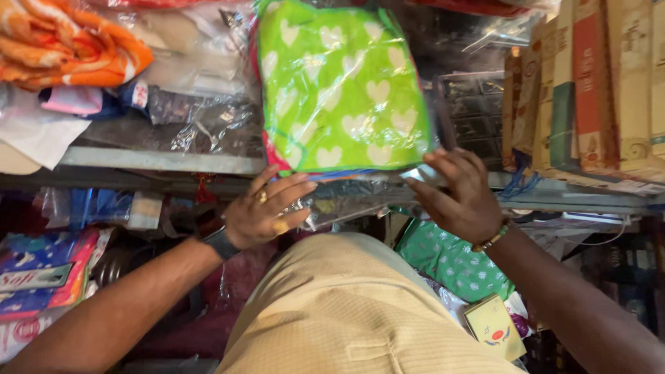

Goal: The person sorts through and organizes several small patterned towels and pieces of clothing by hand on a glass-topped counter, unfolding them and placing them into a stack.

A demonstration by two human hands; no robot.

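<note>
A green cloth pack with pale hearts (pixel 343 86), wrapped in clear plastic, lies on the shelf edge (pixel 159 161) in front of me. My left hand (pixel 267 211), with rings and a dark wristband, holds the pack's lower left plastic edge. My right hand (pixel 460 194), wearing a bead bracelet, grips the pack's lower right corner. Both hands sit just below the pack, fingers curled on the wrapping.
An orange striped towel (pixel 69 45) and plastic-wrapped goods fill the shelf at left. Tall upright cartons (pixel 589 90) stand at right. Below are a green dotted packet (pixel 454 263), a small yellow box (pixel 493 325) and colourful packs (pixel 41 277) at lower left.
</note>
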